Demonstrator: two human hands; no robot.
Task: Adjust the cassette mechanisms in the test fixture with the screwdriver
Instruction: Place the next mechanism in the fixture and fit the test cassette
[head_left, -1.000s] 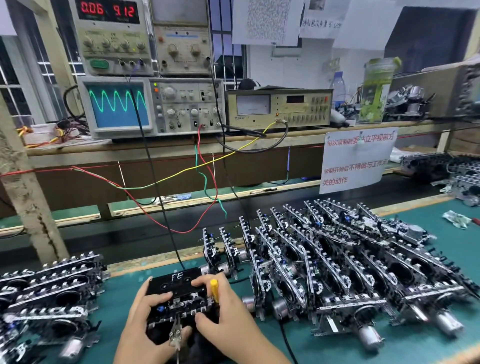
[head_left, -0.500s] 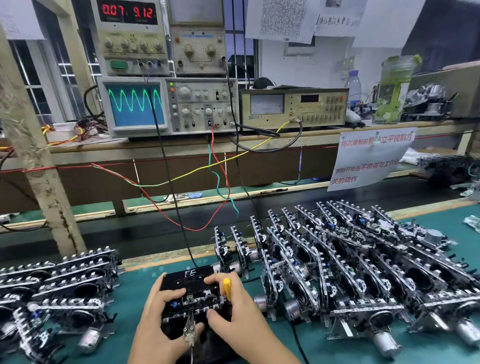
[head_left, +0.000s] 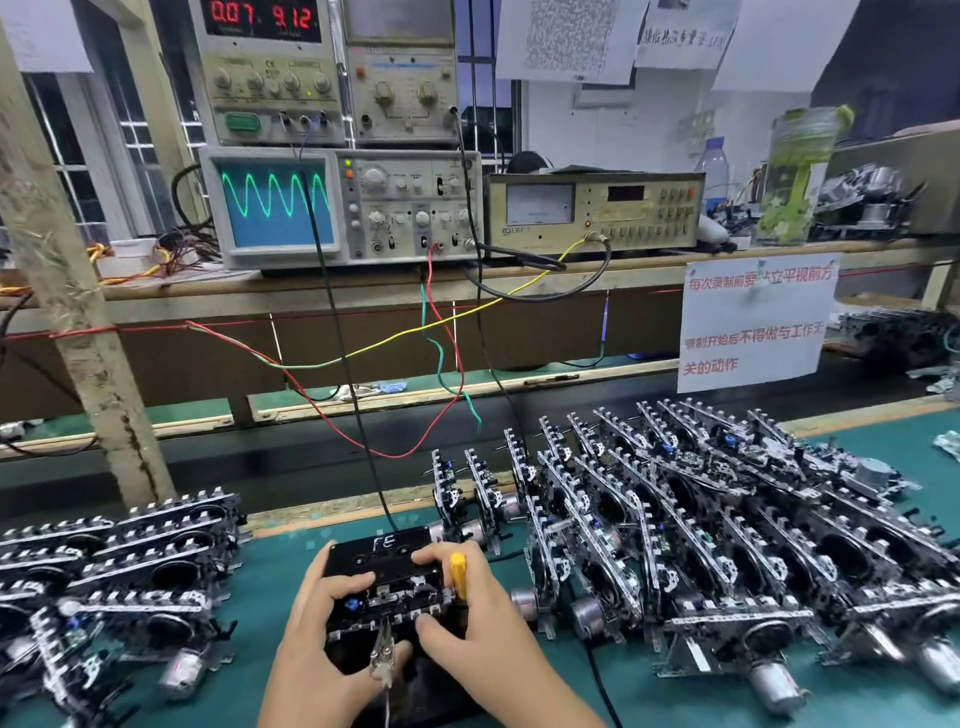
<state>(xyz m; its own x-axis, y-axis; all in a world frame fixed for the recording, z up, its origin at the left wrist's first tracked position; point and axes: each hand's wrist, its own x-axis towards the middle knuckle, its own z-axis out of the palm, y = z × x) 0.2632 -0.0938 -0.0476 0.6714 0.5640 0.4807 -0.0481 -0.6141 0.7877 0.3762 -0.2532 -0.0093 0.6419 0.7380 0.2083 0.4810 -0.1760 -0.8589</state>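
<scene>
A cassette mechanism (head_left: 387, 605) is seated in the black test fixture (head_left: 382, 561), which lies at the near edge of the green bench mat (head_left: 270, 571) and is marked "FE" on its top. The mechanism is gripped on its left side by the left hand (head_left: 317, 649), with the fingers curled over its top edge and the thumb pressed against its near edge. The yellow-handled screwdriver (head_left: 458, 574) is held upright in the right hand (head_left: 483, 618), pinched between the fingers at the right end of the fixture, while the thumb of that hand rests on the near edge of the mechanism. A metal alligator clip (head_left: 383, 654) is attached at the near side, between the two thumbs. Finished or waiting mechanisms are stacked in a pile on the left (head_left: 119, 577) and are stood in leaning rows on the right (head_left: 701, 525). A black lead (head_left: 337, 332) is run from the fixture up to the shelf, where a green sine wave is displayed on the oscilloscope (head_left: 337, 205). Above it, "0.07 9.12" is shown in red digits on the power supply (head_left: 265, 67). A paper notice (head_left: 753, 322) with red characters is hung from the shelf edge at the right.
</scene>
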